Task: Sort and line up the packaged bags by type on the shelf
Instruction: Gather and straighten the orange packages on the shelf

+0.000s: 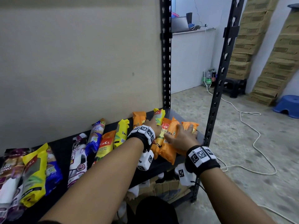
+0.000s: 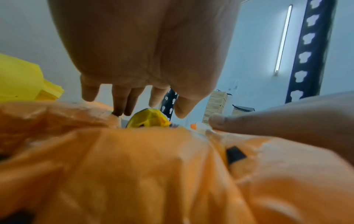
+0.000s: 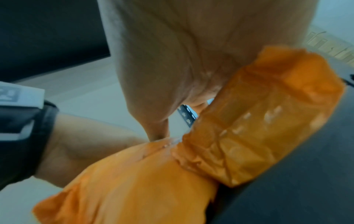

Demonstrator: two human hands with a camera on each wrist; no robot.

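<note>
Several orange bags (image 1: 168, 147) lie bunched at the right end of the black shelf (image 1: 163, 162). My right hand (image 1: 186, 135) lies palm down on them, its fingers spread over the rightmost orange bag (image 1: 187, 124). In the right wrist view the palm (image 3: 182, 60) presses this bag (image 3: 268, 128). My left hand (image 1: 151, 124) reaches over the bunch with straight fingers, between a yellow bag (image 1: 159, 118) and a rear orange bag (image 1: 139, 118). In the left wrist view its fingertips (image 2: 116, 110) touch an orange bag's edge, and the yellow bag (image 2: 147, 119) lies just beyond.
Further left on the shelf lie a yellow bag (image 1: 121, 131), an orange one (image 1: 105, 146), blue ones (image 1: 95, 138) and purple-white ones (image 1: 79, 157). Black uprights (image 1: 223, 70) frame the right end. A white cable (image 1: 252, 131) and a blue stool (image 1: 288, 105) are on the floor.
</note>
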